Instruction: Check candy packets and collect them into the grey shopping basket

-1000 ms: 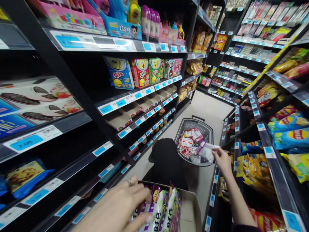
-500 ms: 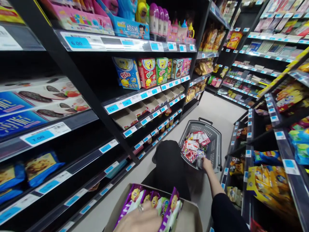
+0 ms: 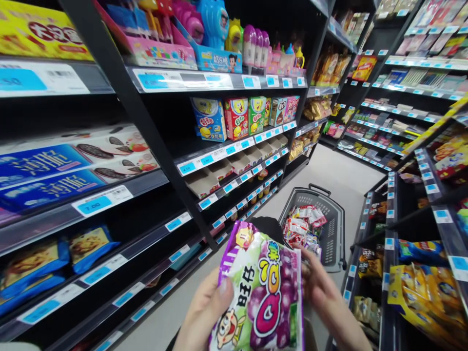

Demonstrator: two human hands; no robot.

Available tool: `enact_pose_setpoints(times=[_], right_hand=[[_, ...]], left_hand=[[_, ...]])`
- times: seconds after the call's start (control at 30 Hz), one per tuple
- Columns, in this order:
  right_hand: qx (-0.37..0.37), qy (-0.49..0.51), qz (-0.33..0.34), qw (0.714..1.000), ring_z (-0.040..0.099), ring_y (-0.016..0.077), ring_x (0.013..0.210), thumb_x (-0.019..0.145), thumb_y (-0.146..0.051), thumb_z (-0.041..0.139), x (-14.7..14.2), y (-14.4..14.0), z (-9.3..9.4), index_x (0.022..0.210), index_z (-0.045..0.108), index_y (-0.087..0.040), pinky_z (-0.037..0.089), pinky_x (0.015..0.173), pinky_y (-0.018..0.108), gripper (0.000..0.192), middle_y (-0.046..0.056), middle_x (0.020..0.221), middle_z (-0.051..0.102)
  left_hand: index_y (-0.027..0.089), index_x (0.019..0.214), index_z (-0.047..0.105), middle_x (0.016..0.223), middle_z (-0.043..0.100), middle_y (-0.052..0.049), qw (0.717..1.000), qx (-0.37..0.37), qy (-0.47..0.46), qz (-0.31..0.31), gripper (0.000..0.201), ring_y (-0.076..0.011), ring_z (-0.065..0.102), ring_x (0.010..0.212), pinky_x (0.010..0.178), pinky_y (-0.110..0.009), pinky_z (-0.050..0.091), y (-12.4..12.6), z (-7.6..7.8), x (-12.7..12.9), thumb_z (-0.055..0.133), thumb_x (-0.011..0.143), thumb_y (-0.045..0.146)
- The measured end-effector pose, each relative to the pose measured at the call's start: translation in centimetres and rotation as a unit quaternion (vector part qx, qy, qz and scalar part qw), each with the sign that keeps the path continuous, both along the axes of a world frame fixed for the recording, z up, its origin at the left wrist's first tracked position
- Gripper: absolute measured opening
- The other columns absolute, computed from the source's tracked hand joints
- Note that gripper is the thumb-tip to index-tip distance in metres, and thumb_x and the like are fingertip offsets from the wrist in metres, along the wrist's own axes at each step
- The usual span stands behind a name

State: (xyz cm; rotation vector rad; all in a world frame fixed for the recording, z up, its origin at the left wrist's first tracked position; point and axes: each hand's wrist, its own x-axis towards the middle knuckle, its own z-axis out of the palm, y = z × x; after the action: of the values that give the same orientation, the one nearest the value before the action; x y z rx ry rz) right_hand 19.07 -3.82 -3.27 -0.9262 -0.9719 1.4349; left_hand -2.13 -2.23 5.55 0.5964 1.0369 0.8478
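Hands up close: left hand (image 3: 204, 312) and right hand (image 3: 321, 297) have their fingers clamped on either edge of the purple candy bag (image 3: 261, 292), held upright at chest height. Best to grip the seams, not crush it. Beyond sits the grey basket (image 3: 329, 229) on the floor, then the shelves (image 3: 226, 151).

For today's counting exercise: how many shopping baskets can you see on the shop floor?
1. The basket stands on the aisle floor beyond the candy bag, sweets inside. Others may be hidden.

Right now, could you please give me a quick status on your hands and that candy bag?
Left hand and right hand both gripping the purple candy bag, upright at chest height. Basket on floor ahead, aisle open.
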Motion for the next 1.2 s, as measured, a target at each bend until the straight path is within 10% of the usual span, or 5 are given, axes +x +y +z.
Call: enact_pose_setpoints(times=[0.23, 0.4, 0.57, 0.93, 1.2], right_hand=[[0.035, -0.046, -0.235, 0.97, 0.07, 0.0199, 0.083, 0.071, -0.039, 0.08, -3.9, -3.0, 1.8, 0.11, 0.063, -0.032, 0.056, 0.072, 0.027, 0.043, 0.002, 0.095, 0.075], [0.36, -0.272, -0.283, 0.847, 0.069, 0.0254, 0.089, 0.089, -0.034, 0.062, -2.5, -3.4, 3.1, 0.097, 0.07, -0.037, 0.051, 0.092, 0.053, 0.013, 0.0, 0.086, 0.074], [0.43, -0.406, -0.305, 0.747, 0.061, 0.0284, 0.106, 0.081, -0.023, 0.069, -2.3, -3.4, 3.2, 0.087, 0.073, -0.042, 0.049, 0.096, 0.055, 0.02, 0.001, 0.1, 0.067], [0.124, -0.07, -0.164, 0.976, 0.07, 0.0285, 0.088, 0.075, -0.056, 0.068, -2.8, -4.5, 2.4, 0.121, 0.063, -0.034, 0.058, 0.058, 0.035, 0.051, 0.011, 0.125, 0.062], [0.255, -0.308, -0.302, 0.865, 0.065, 0.0201, 0.054, 0.071, -0.047, 0.077, -1.5, -5.1, 3.2, 0.093, 0.078, -0.033, 0.051, 0.052, 0.029, 0.026, 0.005, 0.066, 0.073]], left_hand=[[0.022, 0.107, 0.073, 0.13, 0.063, -0.012, 0.968, 0.209, 0.072, -0.123, 0.062, -0.0397, 0.056, 0.119, 0.092, -0.048, 0.051, 1.1, -1.2, -2.2, 0.063, 0.068, 0.069], [0.027, 0.118, 0.066, 0.129, 0.063, -0.01, 0.983, 0.137, -0.044, -0.112, 0.065, -0.0365, 0.058, 0.118, 0.1, -0.05, 0.043, 0.9, -1.1, -3.2, 0.066, 0.067, 0.068], [0.031, 0.148, 0.027, 0.119, 0.067, -0.011, 0.983, 0.114, -0.12, -0.082, 0.107, -0.0321, 0.067, 0.101, 0.09, -0.044, 0.05, 0.2, -0.3, -2.5, 0.085, 0.058, 0.036], [0.022, 0.088, 0.069, 0.078, 0.069, 0.002, 0.979, 0.201, 0.027, -0.02, 0.031, -0.016, 0.061, 0.068, 0.065, -0.023, 0.049, -0.2, -1.1, -1.2, 0.082, 0.061, 0.03], [0.021, 0.079, 0.077, 0.075, 0.074, -0.002, 0.955, 0.26, 0.135, -0.034, 0.023, -0.0202, 0.065, 0.07, 0.067, -0.027, 0.051, 0.3, -1.1, -1.7, 0.083, 0.057, 0.025]])
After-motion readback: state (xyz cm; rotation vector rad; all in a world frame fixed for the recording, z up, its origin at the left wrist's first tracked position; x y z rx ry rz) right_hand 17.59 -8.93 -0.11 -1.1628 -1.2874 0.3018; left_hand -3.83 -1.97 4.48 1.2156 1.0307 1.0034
